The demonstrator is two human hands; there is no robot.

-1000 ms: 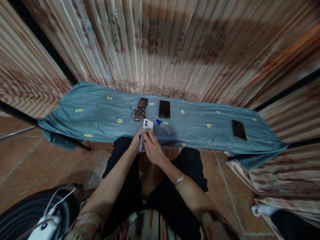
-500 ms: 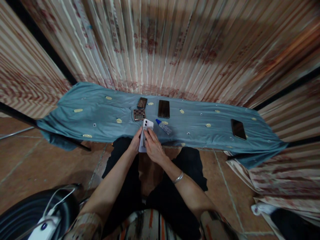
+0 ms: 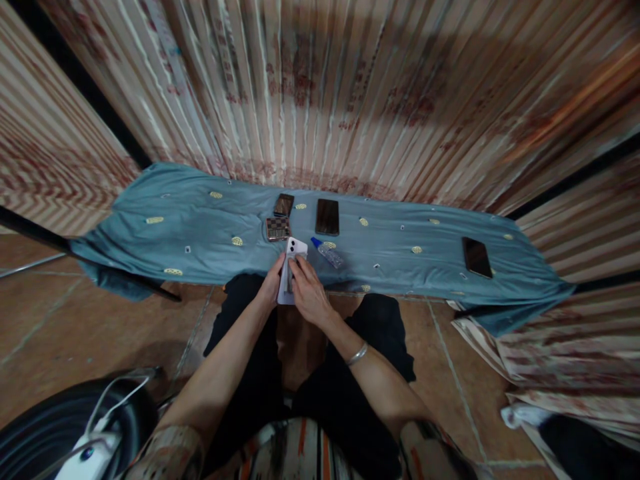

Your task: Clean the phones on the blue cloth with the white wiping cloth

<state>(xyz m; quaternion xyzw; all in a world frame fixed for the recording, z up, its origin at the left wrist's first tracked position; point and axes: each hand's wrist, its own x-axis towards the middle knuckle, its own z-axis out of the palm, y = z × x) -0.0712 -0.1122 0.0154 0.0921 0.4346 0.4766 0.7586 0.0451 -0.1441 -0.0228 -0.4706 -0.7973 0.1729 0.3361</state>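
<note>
A pale lilac phone [image 3: 297,247], its camera side up, is held over the near edge of the blue cloth [image 3: 390,257]. My left hand [image 3: 271,281] grips its left edge. My right hand [image 3: 309,291] lies over its right part, fingertips on the back; a greyish strip shows beside them, too small to name. Just beyond the phone sit a checkered case [image 3: 278,229] and a small dark folded item [image 3: 284,205]. A clear bottle with a blue tip [image 3: 328,253] lies right of my hands, and a dark tablet-like device [image 3: 327,217] lies behind it.
Another dark phone [image 3: 477,257] lies at the right of the cloth. Striped curtains [image 3: 320,100] hang behind and at the sides, with black poles [image 3: 85,83]. At the lower left are a black coil [image 3: 35,427] and a white power strip [image 3: 93,457].
My right hand has shifted very slightly on the phone's back. My left hand keeps its hold, and the things on the cloth stay where they were.
</note>
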